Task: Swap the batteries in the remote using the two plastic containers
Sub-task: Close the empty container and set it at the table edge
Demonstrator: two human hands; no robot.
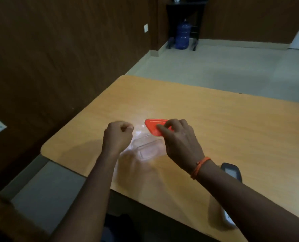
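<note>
1. Head view: the right hand (178, 138) pinches a flat orange plastic lid (154, 126) by its near edge, so its grip is closed on the lid. The lid is tilted, just past a clear plastic box (148, 148) that sits open on the smooth wooden desk (215, 119).
2. The left hand (118, 135) is curled into a fist just left of the box. I cannot tell if it holds anything.
3. A dark remote with a grey panel (231, 172) lies on the desk near the right wrist, partly hidden by it. I see only one box, and no batteries.
4. What could go wrong: the lid looks thin and slick, so it could slip from the pinch. The clear box looks light and could slide if bumped. The right arm could knock the remote, as it lies so near.
5. An orange string band (200, 167) is on the right wrist.
</note>
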